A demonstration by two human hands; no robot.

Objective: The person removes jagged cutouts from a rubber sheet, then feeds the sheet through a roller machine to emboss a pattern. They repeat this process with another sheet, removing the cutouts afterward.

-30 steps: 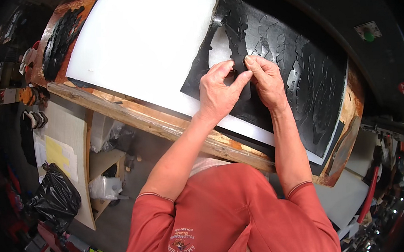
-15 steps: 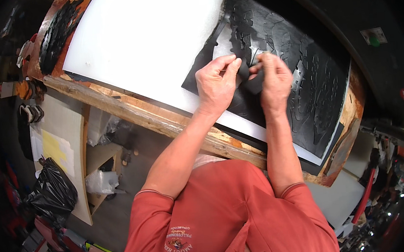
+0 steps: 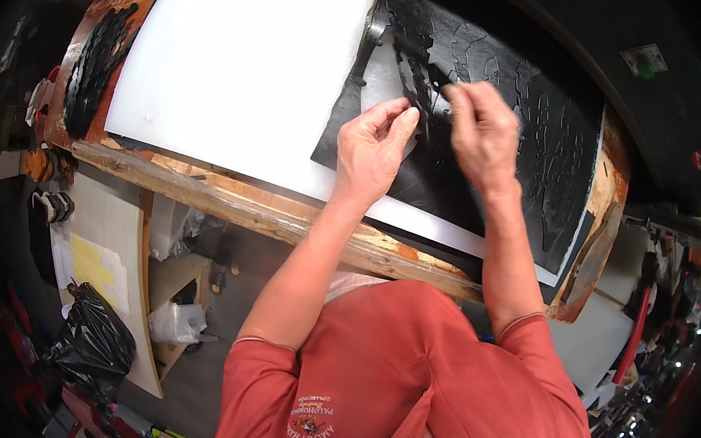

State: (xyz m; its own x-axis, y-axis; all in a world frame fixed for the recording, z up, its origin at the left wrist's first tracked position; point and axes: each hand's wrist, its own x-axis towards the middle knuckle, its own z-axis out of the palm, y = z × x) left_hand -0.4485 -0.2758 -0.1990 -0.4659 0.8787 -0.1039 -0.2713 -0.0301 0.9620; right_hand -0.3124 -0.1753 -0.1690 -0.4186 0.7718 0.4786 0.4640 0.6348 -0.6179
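A thin black sheet [image 3: 556, 142], scored with many irregular cut outlines, covers the right part of the table. Above its left portion, my left hand [image 3: 374, 150] is closed in a pinch, thumb against forefinger; whatever lies between the fingertips is too small to tell. My right hand [image 3: 485, 132] is also pinched, a short way to the right and slightly blurred. A narrow black cut piece [image 3: 427, 60] runs up and left from its fingertips. Beside the hands, a gap in the sheet bares a grey-white patch [image 3: 377, 75].
A large white sheet [image 3: 237, 70] spreads over the table's left part. Beyond it lies a pile of black cut pieces [image 3: 96, 70]. The wooden front edge [image 3: 224, 201] runs between me and the sheets. A black plastic bag [image 3: 94, 337] hangs low on the left.
My right hand has moved right, away from my left hand, which has shifted slightly left. The dark folded piece between them no longer shows there.
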